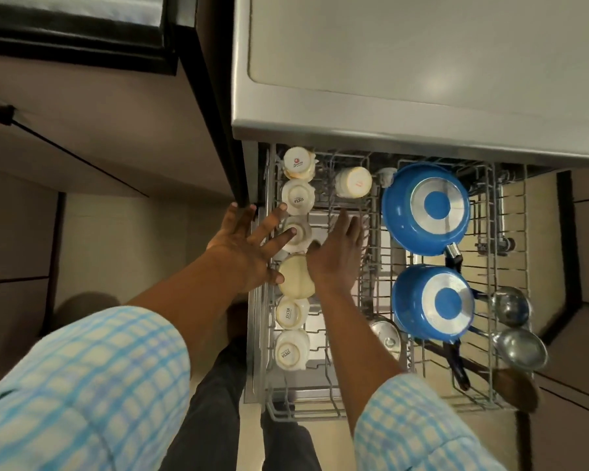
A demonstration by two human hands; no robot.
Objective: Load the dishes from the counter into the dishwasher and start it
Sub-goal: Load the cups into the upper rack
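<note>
Pale floor (123, 239) lies under the person standing at the near end of a pulled-out wire dishwasher rack (306, 417), dark trousers (218, 402) below and both arms in blue-checked sleeves (82, 385) reaching forward over it. Down the rack's left side runs a row of cream cups, all bottom-up: the nearest cup (291, 350), a second cup (291, 312) just beyond it, then a plain cup (296, 278). To the right, near the middle of the rack, a steel lid (386, 334) stands on edge, and beside it sits an upturned blue pan (434, 302) with its dark handle pointing toward the person; two steel ladles (512, 326) lie at the right edge. The left hand (242, 246) is spread wide over the rack's left rim, fingers straight, one fingertip touching the base of the fourth cup (300, 234) and the thumb just beside the plain cup, gripping nothing. The right hand (337, 253) hovers flat just right of the cup row, fingers straight and close together, holding nothing. Farther along the row come a fifth cup (298, 197) and a sixth cup (298, 163), with one more cup (354, 181) to their right. A second upturned blue pan (425, 207) fills the far right. Beyond the rack stretches a grey surface (422, 79).
</note>
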